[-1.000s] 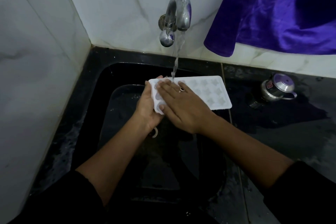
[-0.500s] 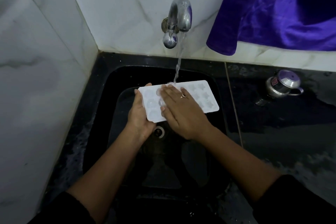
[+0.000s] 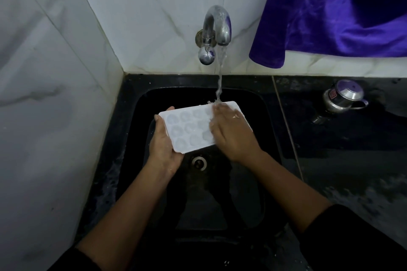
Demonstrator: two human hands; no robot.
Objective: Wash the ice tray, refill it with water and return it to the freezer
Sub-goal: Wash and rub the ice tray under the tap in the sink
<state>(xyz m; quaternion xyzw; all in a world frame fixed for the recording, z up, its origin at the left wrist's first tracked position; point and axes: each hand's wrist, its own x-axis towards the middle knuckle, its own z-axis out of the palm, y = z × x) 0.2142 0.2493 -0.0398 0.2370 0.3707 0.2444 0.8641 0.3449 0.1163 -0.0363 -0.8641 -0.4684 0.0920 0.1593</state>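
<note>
Now, from the head camera, the only view there is, the ice tray [image 3: 187, 125] sits over the black sink [image 3: 204, 215], above the drain [image 3: 198, 161], with its cells facing up. The left hand [image 3: 164, 147] grips its left end, thumb at the far edge and palm under the near corner. The right hand [image 3: 233, 136] lies flat on the tray's right half, its fingers [image 3: 220, 110] straight and blurred. A second ago that hand was rubbing the left end, close beside the other hand; it has since slid across, so the left cells lie uncovered. The tray has also moved left under the tap [image 3: 217, 26], and the stream of water [image 3: 220, 77] now lands on the far edge near the right end, right at the fingertips. I'd judge the scrub has worked along the tray's length, so washing looks well along, while filling and the freezer are still to come. A purple cloth [image 3: 330, 17] hangs over the wall, and a small steel pot [image 3: 343, 97] rests on the wet counter [image 3: 352, 149].
</note>
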